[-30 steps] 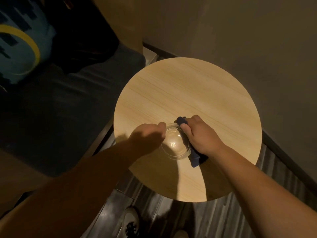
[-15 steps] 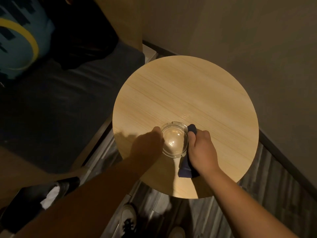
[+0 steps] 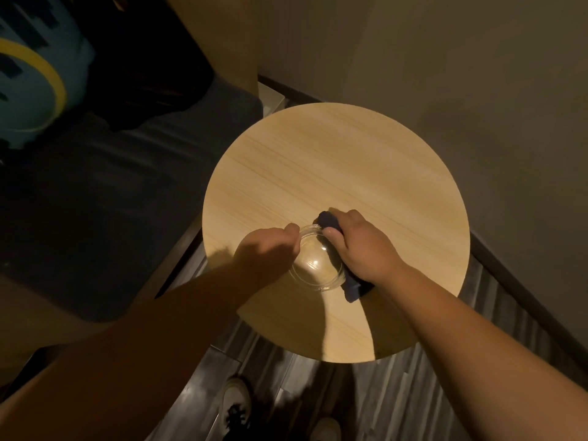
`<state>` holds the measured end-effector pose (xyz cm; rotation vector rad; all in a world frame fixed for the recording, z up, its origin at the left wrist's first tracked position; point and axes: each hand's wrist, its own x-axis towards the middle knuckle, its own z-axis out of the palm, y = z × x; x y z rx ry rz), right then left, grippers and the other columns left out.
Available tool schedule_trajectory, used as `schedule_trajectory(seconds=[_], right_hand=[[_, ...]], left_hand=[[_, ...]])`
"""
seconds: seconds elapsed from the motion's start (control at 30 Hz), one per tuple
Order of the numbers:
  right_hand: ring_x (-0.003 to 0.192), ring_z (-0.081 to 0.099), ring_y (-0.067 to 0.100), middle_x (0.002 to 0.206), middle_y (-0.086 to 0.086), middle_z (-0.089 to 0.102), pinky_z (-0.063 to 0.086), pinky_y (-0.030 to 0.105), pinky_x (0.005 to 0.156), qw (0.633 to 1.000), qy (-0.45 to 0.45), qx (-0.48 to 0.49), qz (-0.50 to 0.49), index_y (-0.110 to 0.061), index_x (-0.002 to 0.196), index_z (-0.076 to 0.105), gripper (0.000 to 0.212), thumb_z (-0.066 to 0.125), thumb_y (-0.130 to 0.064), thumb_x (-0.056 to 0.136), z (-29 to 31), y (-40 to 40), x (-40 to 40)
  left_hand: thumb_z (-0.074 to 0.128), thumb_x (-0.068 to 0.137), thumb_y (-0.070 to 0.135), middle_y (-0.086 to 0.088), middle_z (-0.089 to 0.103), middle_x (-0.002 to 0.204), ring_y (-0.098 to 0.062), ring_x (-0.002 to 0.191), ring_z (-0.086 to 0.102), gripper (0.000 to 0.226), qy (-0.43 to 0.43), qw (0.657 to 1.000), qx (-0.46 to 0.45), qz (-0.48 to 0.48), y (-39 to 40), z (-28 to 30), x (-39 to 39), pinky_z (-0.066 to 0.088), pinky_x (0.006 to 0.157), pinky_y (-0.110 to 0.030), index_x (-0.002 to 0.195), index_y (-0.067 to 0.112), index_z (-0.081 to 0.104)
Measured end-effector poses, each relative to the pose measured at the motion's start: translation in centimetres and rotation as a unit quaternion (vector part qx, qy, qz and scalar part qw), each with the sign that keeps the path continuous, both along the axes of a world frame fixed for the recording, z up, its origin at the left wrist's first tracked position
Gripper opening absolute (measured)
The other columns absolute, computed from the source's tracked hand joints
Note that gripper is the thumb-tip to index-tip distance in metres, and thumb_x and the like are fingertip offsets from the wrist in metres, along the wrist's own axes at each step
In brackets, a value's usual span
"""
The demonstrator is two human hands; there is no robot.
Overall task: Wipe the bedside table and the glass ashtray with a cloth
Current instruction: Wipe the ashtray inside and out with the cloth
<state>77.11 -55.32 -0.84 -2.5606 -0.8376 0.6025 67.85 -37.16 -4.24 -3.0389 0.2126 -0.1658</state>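
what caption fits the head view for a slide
Left hand steadies a glass ashtray on a round wooden table while the right hand wipes its rim with a dark cloth.

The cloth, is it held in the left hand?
No, the dark blue cloth is gripped in the right hand, pressed against the rim of the glass ashtray, while the left hand holds the ashtray's other side.
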Motion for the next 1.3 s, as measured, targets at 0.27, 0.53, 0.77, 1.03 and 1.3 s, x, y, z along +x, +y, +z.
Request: schedule_trajectory(seconds=[0.27,0.53,0.77,1.03,1.3], right_hand=[[0.102,0.055,0.017,0.122,-0.001,0.056,0.043,0.031,0.079,0.995,0.038,0.062,-0.068,-0.019,0.134,0.042,0.054,0.062,-0.040,0.088,1.4,-2.5,-2.5],[0.086,0.049,0.015,0.102,0.004,0.056,0.030,0.019,0.062,0.995,0.016,0.050,-0.079,-0.026,0.116,0.060,0.028,0.052,-0.022,0.089,1.0,-4.3,-1.3],[0.097,0.060,0.020,0.109,-0.003,0.068,0.047,0.033,0.077,0.998,0.006,0.025,-0.057,-0.028,0.124,0.057,0.034,0.061,-0.030,0.091,4.6,-5.9,-1.2],[0.083,0.063,0.022,0.097,-0.002,0.070,0.050,0.038,0.073,0.999,-0.014,-0.005,0.033,-0.024,0.110,0.055,0.027,0.065,-0.036,0.087,11.3,-6.9,-1.7],[0.097,0.055,0.023,0.105,0.004,0.061,0.043,0.031,0.078,0.989,-0.092,-0.107,0.046,-0.021,0.113,0.062,0.024,0.059,-0.021,0.089,10.3,-11.6,-1.3]], left_hand=[[0.076,0.074,0.010,-0.004,0.043,0.042,-0.020,0.037,0.022,0.019,0.075,0.994,-0.068,0.043,-0.4,1.0,0.1,0.020,0.039,-0.021,0.077,0.004,0.059],[0.040,0.101,0.022,0.001,0.051,0.075,-0.020,0.066,0.054,0.020,0.227,0.959,-0.118,0.123,1.5,3.4,1.1,0.047,0.063,-0.036,0.118,0.011,0.045],[0.039,0.099,0.043,-0.007,0.047,0.135,-0.025,0.115,0.051,0.045,0.162,0.959,-0.165,0.167,1.6,6.3,1.6,0.044,0.097,-0.041,0.138,0.021,0.041],[0.051,0.097,0.044,0.002,0.055,0.135,-0.021,0.120,0.049,0.047,0.205,0.951,-0.216,-0.083,-5.3,14.0,3.3,0.031,0.102,-0.035,0.140,0.028,0.042],[0.048,0.099,0.025,-0.006,0.057,0.110,-0.027,0.097,0.052,0.020,0.157,0.964,-0.160,-0.146,-7.4,13.2,3.5,0.033,0.082,-0.035,0.116,0.017,0.055]])
